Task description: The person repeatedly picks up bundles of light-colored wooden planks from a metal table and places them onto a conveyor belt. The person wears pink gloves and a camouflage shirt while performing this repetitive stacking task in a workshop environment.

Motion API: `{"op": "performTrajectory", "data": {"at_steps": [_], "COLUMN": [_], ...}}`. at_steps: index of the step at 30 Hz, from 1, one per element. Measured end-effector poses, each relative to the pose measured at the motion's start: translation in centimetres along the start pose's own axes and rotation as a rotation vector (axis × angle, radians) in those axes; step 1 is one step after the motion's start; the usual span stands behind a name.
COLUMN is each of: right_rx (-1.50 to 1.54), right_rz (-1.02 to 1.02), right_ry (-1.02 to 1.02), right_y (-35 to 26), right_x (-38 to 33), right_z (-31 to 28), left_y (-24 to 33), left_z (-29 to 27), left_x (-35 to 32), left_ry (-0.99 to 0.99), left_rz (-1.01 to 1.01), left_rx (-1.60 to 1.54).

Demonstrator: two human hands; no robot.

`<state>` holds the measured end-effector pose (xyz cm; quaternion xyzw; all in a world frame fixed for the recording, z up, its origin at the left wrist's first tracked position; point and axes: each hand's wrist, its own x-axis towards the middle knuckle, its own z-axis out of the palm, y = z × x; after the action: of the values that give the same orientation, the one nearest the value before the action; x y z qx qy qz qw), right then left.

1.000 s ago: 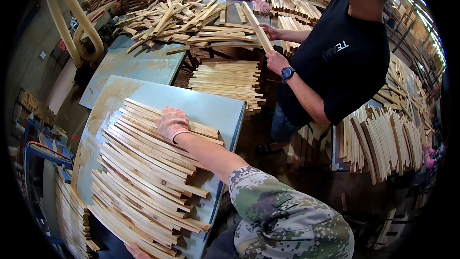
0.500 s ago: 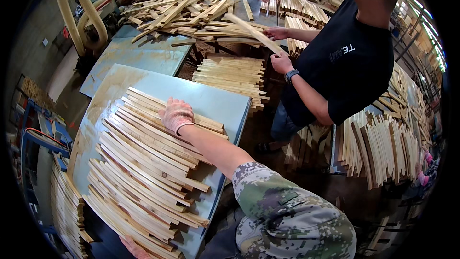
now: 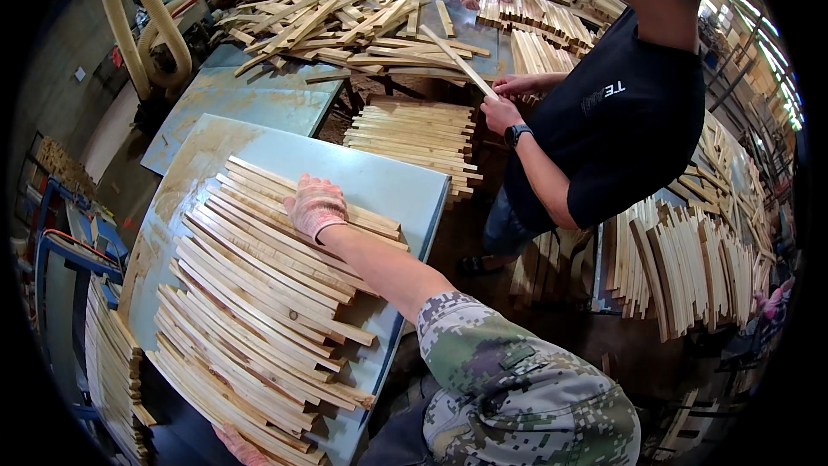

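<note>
far left, low: a stack of curved wooden slats (image 3: 108,362) is seen standing off the table edge, beside a blue metal frame (image 3: 69,250).

left hand (image 3: 237,447), gloved, is caught only at the bottom edge, under the near end of the fanned slats (image 3: 259,293); whether it is closed on anything cannot be told.

the fanned slats are spread in overlapping rows across the pale blue table top (image 3: 388,181). their long axes run from upper left to lower right, bowed slightly.

right hand (image 3: 315,205), in a pink-speckled glove, is laid flat, fingers spread, on the far rows of the fan; nothing is gripped, the palm is pressed down on the top slats (image 3: 362,217). this hand is the nearer one to the far rows; the slats extend right and toward the body from under it.

further right: a squared pile of slats (image 3: 418,134), then a co-worker in a black shirt (image 3: 621,121) holding one strip (image 3: 457,60). upright bundles (image 3: 681,259) are stood at far right. the room is a crowded woodshop.
</note>
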<state>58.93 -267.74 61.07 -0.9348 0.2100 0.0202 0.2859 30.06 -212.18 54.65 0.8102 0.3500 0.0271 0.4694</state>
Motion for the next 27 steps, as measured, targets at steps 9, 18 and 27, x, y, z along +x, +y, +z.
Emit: {"op": "performTrajectory", "data": {"at_steps": [9, 18, 27], "right_rx": [0.056, -0.243, -0.152], "right_rz": [-0.012, -0.339, -0.305], "right_ry": [0.026, 0.040, -0.006], "right_y": [0.2, 0.8, 2.0], "right_x": [-0.3, 1.2, 4.3], "right_z": [-0.3, 1.5, 0.6], "left_y": [0.1, 0.4, 0.5], "left_z": [-0.1, 1.3, 2.5], "left_x": [1.4, -0.6, -1.8], "left_ry": [-0.117, 0.034, 0.245], "left_rz": [0.758, 0.269, 0.168], "left_rx": [0.500, -0.109, 0.168]}}
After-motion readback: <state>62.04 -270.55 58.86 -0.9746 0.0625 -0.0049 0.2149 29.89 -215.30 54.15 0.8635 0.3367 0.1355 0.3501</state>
